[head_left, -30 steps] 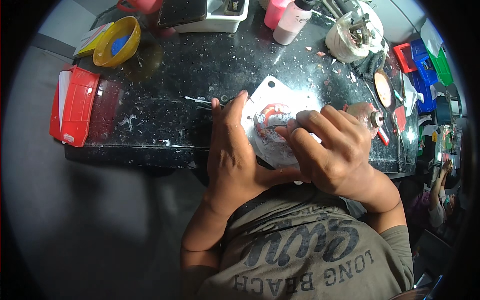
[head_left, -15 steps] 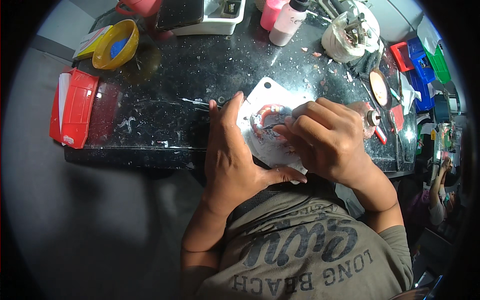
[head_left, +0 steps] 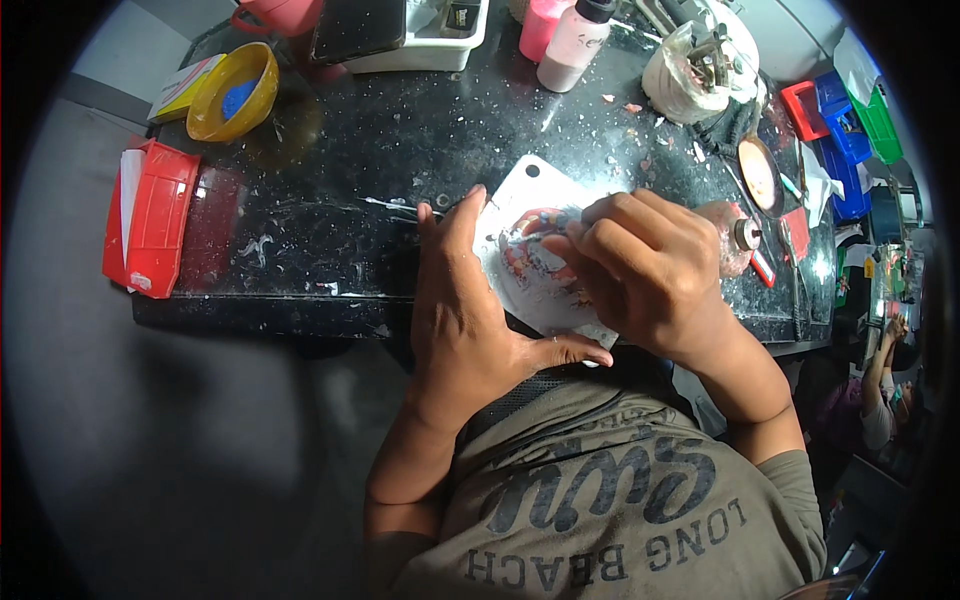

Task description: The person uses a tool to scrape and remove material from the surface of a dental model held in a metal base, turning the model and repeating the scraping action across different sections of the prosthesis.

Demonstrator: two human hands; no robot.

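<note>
Black and glossy, the table (head_left: 330, 180) is covered with many white specks and small scraps. On its left side, a red bin (head_left: 160, 230) with something white inside is placed at the edge, and above it a yellow bowl (head_left: 205, 115) with blue content is seen. At the far side, a white tub (head_left: 440, 55) and a bottle (head_left: 570, 65) with a black cap are placed. On the right, metal tools are kept in a whitish pot (head_left: 675, 95), and nearer, a round glass vessel (head_left: 727, 245) with a metal neck is partly hidden by the right hand (head_left: 655, 265).

Near the front edge, a white plate (head_left: 550, 188) with a round hole is located between both hands. On it a reddish curved piece (head_left: 540, 222) is surrounded by pale crumbs. The left hand (head_left: 462, 300) is opened wide, its fingers being laid along the left side of the plate and its thumb at the lower corner. The right hand is curled closed above the piece; what is pinched by its fingertips cannot be told.
</note>
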